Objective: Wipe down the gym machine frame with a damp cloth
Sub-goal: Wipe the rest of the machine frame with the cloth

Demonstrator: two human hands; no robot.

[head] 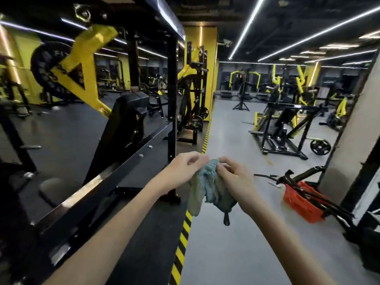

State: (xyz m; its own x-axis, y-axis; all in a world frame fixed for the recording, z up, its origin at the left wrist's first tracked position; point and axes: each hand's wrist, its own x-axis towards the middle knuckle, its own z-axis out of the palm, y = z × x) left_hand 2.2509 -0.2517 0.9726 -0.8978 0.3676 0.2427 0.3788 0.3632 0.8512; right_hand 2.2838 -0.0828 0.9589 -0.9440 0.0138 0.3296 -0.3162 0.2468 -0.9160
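The person holds one cloth [207, 188] between two hands, in the air in front of the body. The left hand [186, 168] has its fingers curled and pinches the cloth's upper edge. The right hand [234, 177] has its fingers bent and gripping the bunched top from the other side. The two hands sit close together, with the blue-grey fabric hanging below them in loose folds.

The cloth touches no part of the machine frame [115, 167]. It hangs just right of the frame's one near upright post [172, 99], above the single yellow-and-black striped line [183, 239] that divides the dark mat from the grey floor. The frame's long black beam runs diagonally at the left, and two bolt heads [140, 155] show on it. Behind the beam stand one black padded seat back [123, 120] and one yellow lever arm [82, 64].

To the right, one red basket [300, 204] lies on the floor near a grey pillar [349, 130] — black bars rest across it. Farther off, one weight plate [320, 147] sits on a bar at the side of another black-and-yellow machine.
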